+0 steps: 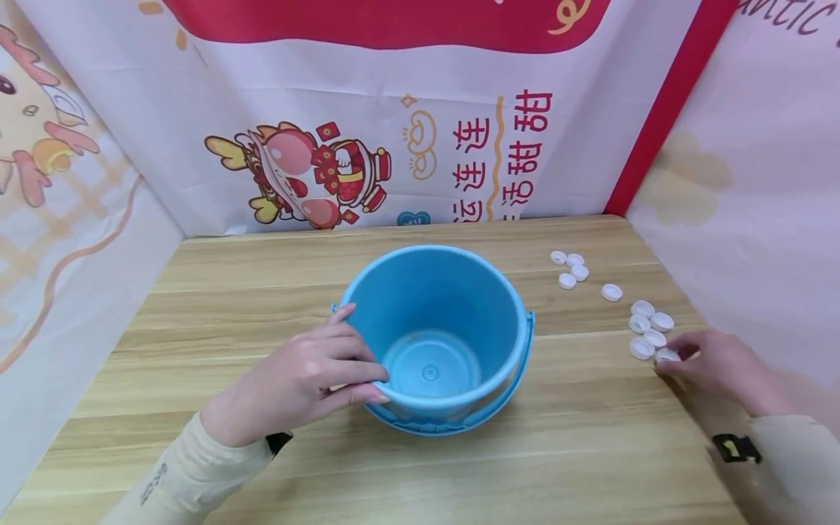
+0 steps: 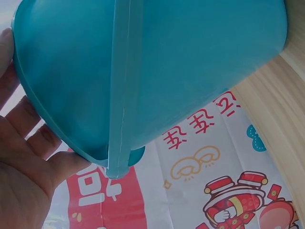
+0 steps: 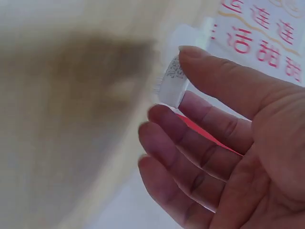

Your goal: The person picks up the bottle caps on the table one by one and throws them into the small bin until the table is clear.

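Observation:
A light blue bucket (image 1: 429, 368) stands upright on the wooden table, and its inside shows nothing in it. My left hand (image 1: 321, 372) grips the bucket's near left rim; the left wrist view shows the fingers (image 2: 66, 164) along that rim. Over at the right, my right hand (image 1: 725, 368) pinches a white bottle cap (image 1: 666, 356) between thumb and fingers, close beside several other white caps (image 1: 642, 348). Up close in the right wrist view, the pinched cap (image 3: 172, 82) has a ridged edge and small dark print on its side.
Farther back on the right lies another small group of white caps (image 1: 567, 281), with a single cap (image 1: 612, 292) between the two groups. The bucket's handle (image 1: 525, 357) hangs down along its right and near side. Printed cloth (image 1: 367, 80) walls in the table's back and sides.

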A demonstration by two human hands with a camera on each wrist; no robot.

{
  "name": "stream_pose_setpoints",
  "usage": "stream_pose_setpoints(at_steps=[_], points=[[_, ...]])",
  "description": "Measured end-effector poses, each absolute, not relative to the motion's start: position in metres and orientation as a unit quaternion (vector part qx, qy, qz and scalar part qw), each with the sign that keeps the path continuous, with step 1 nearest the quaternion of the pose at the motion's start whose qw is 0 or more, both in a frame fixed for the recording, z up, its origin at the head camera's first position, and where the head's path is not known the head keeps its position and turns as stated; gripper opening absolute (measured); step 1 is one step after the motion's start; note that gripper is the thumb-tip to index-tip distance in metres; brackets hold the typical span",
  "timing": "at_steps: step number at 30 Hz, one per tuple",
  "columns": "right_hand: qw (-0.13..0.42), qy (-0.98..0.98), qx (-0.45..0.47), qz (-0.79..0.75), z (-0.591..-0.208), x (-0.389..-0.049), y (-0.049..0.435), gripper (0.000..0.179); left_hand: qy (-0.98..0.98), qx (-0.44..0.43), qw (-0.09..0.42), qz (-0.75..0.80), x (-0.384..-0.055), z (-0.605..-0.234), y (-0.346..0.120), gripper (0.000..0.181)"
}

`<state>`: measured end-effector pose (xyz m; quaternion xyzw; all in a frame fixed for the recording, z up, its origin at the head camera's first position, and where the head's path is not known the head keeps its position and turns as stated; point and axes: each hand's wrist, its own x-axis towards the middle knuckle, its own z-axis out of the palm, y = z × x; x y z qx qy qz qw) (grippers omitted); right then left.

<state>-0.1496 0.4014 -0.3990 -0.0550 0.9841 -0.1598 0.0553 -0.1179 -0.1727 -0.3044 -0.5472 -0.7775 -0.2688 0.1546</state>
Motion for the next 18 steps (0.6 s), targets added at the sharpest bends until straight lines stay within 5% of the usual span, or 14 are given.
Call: stream_pose_setpoints(at_steps=[18], points=[[-0.084, 0.962, -0.127, -0.228, -0.297, -0.155, 0.334, 0.031, -0.799, -0.524, 0.138, -0.261, -0.112, -0.303, -0.173, 0.026]])
